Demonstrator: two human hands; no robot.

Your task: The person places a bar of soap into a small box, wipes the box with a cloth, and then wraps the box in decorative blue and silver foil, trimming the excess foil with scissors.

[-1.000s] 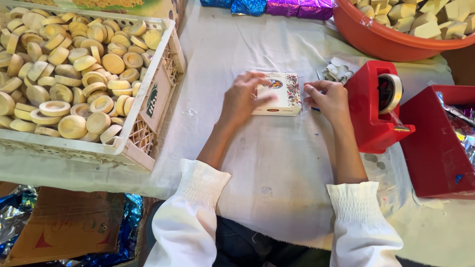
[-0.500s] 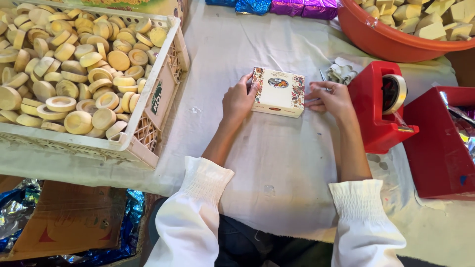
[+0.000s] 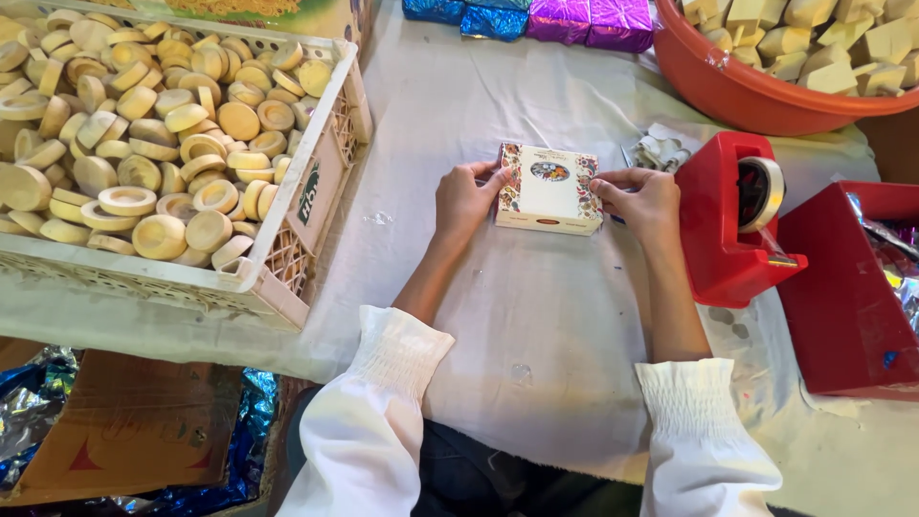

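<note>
- Looking down past our white gathered sleeves, we see crumpled blue foil (image 3: 33, 402) and a flat piece of brown cardboard (image 3: 124, 431) lying low at the left, below the table edge.
- We work over a table covered in pale grey cloth (image 3: 536, 325), bare in the stretch between our forearms.
- Our left hand (image 3: 466, 198) presses its fingers against the left edge of a small flat white cardboard box with a floral border (image 3: 548, 188), which lies flat on the cloth at the middle of the table.
- Our right hand (image 3: 639, 199) closes thumb and fingers on the right edge of the same box, so both hands clamp it from opposite sides.
- Just to the right of that hand stands a red plastic tape dispenser (image 3: 732, 225), with a red plastic tray (image 3: 842, 306) beside it.
- At the left sits a white plastic lattice crate (image 3: 306, 206) heaped with pale yellow round soap cakes (image 3: 144, 144).
- Farther back, an orange plastic basin (image 3: 766, 91) holds cream blocks, and shiny blue and purple foil-wrapped packets (image 3: 536, 17) line the far edge.
</note>
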